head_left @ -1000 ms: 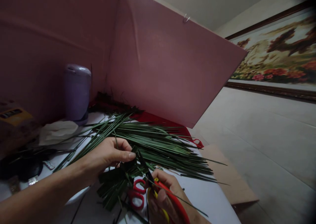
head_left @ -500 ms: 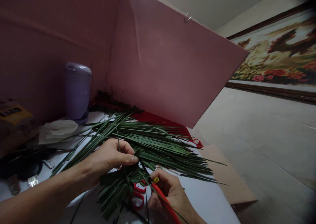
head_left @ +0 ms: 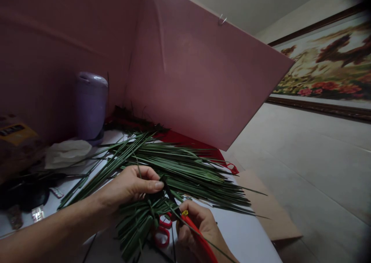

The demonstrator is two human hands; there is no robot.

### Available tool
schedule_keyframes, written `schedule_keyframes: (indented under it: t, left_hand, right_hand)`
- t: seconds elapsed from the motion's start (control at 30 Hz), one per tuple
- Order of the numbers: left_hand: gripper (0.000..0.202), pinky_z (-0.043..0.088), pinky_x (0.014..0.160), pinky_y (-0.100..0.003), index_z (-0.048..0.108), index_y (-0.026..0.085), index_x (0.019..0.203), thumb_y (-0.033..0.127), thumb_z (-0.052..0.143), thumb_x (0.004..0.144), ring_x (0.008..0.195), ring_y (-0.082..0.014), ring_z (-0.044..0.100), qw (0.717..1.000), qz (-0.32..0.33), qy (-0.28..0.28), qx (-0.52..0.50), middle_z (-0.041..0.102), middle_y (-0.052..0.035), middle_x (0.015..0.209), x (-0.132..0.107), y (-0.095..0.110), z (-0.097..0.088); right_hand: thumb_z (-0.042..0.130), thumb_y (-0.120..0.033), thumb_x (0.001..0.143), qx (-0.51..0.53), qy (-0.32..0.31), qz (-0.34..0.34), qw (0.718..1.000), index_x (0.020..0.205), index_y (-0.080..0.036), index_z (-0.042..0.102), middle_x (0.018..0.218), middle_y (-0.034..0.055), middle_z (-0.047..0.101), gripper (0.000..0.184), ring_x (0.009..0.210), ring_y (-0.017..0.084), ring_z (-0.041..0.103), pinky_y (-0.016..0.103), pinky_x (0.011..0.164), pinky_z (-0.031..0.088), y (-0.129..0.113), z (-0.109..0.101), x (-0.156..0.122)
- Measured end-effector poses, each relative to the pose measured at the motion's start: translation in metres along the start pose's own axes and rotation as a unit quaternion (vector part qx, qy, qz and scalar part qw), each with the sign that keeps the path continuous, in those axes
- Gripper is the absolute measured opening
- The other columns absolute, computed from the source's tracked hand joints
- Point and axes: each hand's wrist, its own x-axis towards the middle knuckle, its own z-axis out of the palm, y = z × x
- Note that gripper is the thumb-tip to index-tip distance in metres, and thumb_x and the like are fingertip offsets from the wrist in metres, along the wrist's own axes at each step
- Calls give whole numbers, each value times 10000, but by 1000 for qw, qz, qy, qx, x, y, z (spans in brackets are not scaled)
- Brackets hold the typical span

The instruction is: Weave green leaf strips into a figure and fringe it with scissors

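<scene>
My left hand (head_left: 139,184) pinches a dark green leaf strip between thumb and fingertips, at the top of a bunch of folded green leaves (head_left: 139,226). My right hand (head_left: 199,218) is closed around red-handled snips (head_left: 201,240) with a narrow dark tip and a small yellow catch. That tip points up and left, close to my left thumb and the pinched strip; whether its jaws are parted I cannot tell. Beneath the bunch, between my hands, lie scissors with red finger rings (head_left: 168,236), their blades hidden.
Long green leaves (head_left: 188,170) spread across the white tabletop (head_left: 240,232). A purple lidded container (head_left: 91,108) stands behind crumpled white tissue (head_left: 68,153). At left are a printed bag (head_left: 19,139) and clear clips (head_left: 37,213). Pink panels (head_left: 197,70) rise behind; a cardboard piece (head_left: 269,205) is at right.
The snips and my right hand have shifted very slightly, and the tip sits a little higher against the strip. My left hand keeps its pinch. The view has tilted a touch.
</scene>
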Motion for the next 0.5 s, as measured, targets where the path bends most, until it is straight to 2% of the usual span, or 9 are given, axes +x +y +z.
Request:
schedule_keyframes:
  t: [0.1, 0.23, 0.37, 0.5]
  left_hand:
    - [233, 374, 377, -159, 605, 146, 557, 217, 814, 483, 360, -60, 491, 1000, 3, -1, -7, 581, 40, 426, 1, -1, 0]
    - [230, 379, 393, -163, 615, 155, 564, 224, 816, 476, 385, -69, 508, 1000, 1, 2, -16, 597, 29, 451, 4, -4, -2]
    - [224, 362, 392, -162, 618, 158, 563, 233, 813, 483, 380, -63, 494, 1000, -3, -3, -10, 594, 29, 449, 5, -5, -3]
    - [220, 373, 395, -171, 614, 151, 547, 229, 809, 484, 377, -67, 492, 1000, -2, -4, -7, 586, 28, 438, 3, -4, -2]
  right_hand:
    - [769, -467, 556, 48, -31, -13, 998, 693, -160, 488, 446, -93, 368, 438, 376, 20, 214, 171, 392, 191, 10, -2, 2]
    - [764, -472, 562, 99, -20, -42, 994, 670, -164, 482, 444, -98, 322, 432, 381, 21, 192, 178, 397, 163, 16, 2, 1]
    - [761, -502, 546, 79, -12, -15, 997, 693, -171, 478, 500, -73, 361, 460, 429, 43, 224, 196, 433, 177, 8, 9, -1]
    - [698, -610, 554, 23, -26, -56, 998, 705, -171, 459, 552, -57, 352, 522, 480, 58, 232, 203, 470, 205, 5, 8, 0]
